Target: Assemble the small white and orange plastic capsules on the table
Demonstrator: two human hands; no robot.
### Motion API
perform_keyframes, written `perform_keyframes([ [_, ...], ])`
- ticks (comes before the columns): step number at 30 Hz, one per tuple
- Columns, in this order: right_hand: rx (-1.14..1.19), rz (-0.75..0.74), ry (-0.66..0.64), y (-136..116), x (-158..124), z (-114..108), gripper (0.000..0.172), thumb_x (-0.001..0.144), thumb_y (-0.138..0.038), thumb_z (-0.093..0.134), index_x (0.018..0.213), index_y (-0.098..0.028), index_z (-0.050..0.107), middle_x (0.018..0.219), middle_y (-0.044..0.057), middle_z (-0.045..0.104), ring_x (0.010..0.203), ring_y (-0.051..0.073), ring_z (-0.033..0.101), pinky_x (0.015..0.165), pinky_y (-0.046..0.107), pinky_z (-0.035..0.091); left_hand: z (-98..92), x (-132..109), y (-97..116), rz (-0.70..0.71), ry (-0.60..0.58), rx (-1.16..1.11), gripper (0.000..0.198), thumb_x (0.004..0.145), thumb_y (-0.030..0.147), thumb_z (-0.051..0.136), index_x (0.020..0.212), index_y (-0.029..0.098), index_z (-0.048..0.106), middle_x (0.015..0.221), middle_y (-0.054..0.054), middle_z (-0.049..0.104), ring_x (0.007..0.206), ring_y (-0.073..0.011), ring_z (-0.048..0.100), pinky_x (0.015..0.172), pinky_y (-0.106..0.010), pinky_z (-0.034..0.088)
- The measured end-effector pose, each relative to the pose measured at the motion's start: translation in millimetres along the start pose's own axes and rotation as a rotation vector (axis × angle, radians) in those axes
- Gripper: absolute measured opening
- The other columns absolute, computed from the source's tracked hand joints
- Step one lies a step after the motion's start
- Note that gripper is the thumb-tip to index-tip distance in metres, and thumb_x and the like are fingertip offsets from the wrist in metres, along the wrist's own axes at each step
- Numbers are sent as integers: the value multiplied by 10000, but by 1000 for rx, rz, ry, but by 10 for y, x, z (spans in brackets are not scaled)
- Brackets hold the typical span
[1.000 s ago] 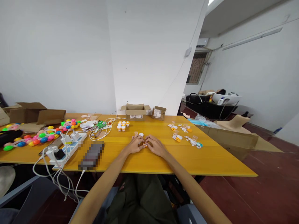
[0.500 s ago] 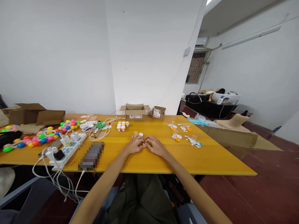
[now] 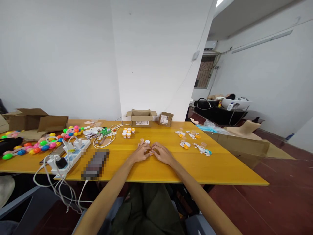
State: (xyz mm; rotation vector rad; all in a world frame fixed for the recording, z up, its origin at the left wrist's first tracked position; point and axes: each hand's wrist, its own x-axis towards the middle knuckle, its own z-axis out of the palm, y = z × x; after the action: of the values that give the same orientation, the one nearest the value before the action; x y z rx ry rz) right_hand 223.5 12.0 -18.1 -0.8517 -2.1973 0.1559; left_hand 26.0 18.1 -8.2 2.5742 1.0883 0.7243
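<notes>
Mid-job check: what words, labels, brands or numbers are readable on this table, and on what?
Open cardboard box: white label with dark print, too small to read.
Small cardboard box: white label, too small to read.
No text in this view can be read.

Yellow wooden table (image 3: 220, 169). Back edge: open cardboard box (image 3: 141, 117), smaller box (image 3: 166, 118) just beside. Centre: cluster of orange vials (image 3: 128, 132) with white tops, lone white cap (image 3: 147, 141) nearer the front. Right: scattered lids (image 3: 193, 142), white and orange. Left: white cables (image 3: 107, 137), power strip (image 3: 70, 154) with plugs, bright plastic balls (image 3: 41, 145), open cartons (image 3: 36, 120) at far end. Blurred dark slab (image 3: 95, 164) at front edge.
</notes>
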Motion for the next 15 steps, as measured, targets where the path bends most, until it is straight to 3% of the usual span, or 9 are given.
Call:
perform_keyframes([
  [15,-3,-28,-20,25,5,10,153,884,-114,566,828,-239,632,985,42,660,916,185,642,837,326,525,9,11,-21,-5,2,7,157,888,331,636,1004,245,697,1111,-61,631,1155,-269,480,1054,-502,384],
])
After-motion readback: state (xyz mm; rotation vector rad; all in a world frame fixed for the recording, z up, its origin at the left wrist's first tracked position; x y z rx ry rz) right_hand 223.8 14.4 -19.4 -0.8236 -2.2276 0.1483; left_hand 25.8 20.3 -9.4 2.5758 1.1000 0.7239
